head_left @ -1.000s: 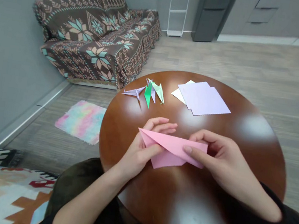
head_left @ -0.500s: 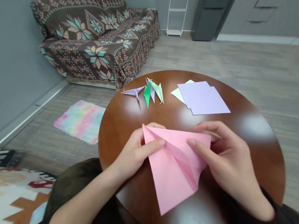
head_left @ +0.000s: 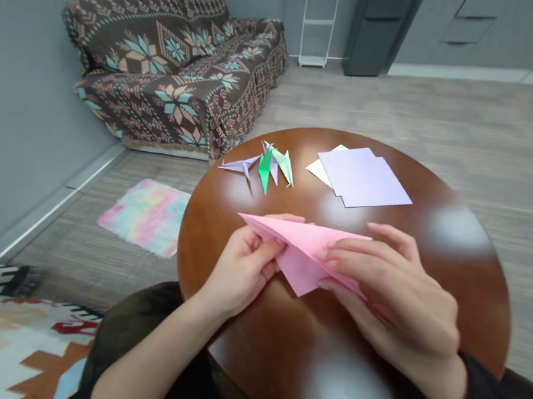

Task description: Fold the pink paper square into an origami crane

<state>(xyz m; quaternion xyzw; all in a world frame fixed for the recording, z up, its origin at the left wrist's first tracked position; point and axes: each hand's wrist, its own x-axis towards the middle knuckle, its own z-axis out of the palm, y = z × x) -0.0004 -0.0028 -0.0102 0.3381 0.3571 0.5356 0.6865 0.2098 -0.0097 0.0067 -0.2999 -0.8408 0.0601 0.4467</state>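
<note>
A pink sheet of origami paper (head_left: pixel 308 238), partly folded, is held between both hands above the near half of the round table. My left hand (head_left: pixel 249 264) pinches its left part, thumb in front and fingers behind. Over the right part lies my right hand (head_left: pixel 398 294), with the thumb under the paper's lower edge and several fingers on its face; the index finger sticks out above. One pointed corner reaches out to the left, and a flap hangs down in the middle. The right end of the paper is hidden by the right hand.
Several folded paper cranes (head_left: pixel 265 165), purple, green and pale green, stand at the table's far left. Purple square sheets (head_left: pixel 365 178) lie over a pale green sheet (head_left: pixel 320 171) at the back. The brown table (head_left: pixel 466 278) has a rounded edge; a patterned sofa (head_left: pixel 175 70) stands beyond.
The near part of the pink paper has folded upward, so its long hanging point is now a short flap. My right hand has turned and moved over the paper's face.
</note>
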